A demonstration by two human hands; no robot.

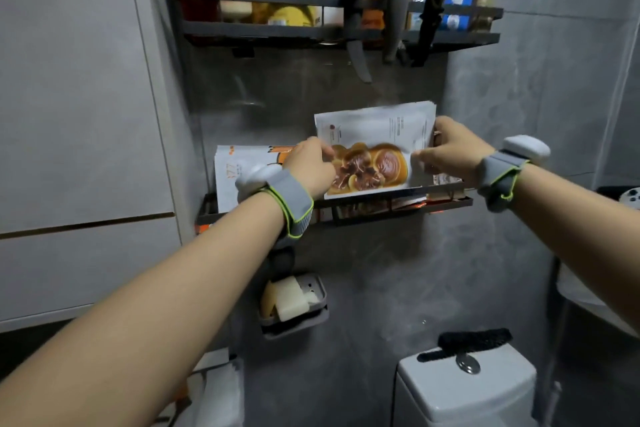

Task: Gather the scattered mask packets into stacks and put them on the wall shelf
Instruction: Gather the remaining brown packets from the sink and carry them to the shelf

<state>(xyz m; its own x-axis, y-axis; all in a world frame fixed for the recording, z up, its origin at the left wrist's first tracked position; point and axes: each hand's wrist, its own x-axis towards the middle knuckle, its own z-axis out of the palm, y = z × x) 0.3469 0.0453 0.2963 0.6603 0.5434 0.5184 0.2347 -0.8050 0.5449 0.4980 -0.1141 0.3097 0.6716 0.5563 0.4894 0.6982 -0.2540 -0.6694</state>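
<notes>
A stack of white mask packets [375, 146] with a brown mushroom picture stands on edge in the black wire wall shelf [446, 189]. My left hand [310, 168] grips its left edge and my right hand [450, 149] grips its right edge. The stack's bottom sits just behind the shelf's front rail. Another white packet stack [242, 166] with orange print leans at the shelf's left end, partly hidden by my left wrist. More packets [445, 180] show behind my right hand.
An upper black shelf [263, 29] holds bottles, boxes and hanging straps above. A grey soap dish [294, 305] with soap hangs under the lower shelf. A white toilet tank [464, 388] with a black band on top stands at the bottom right. Pale cabinet panels fill the left.
</notes>
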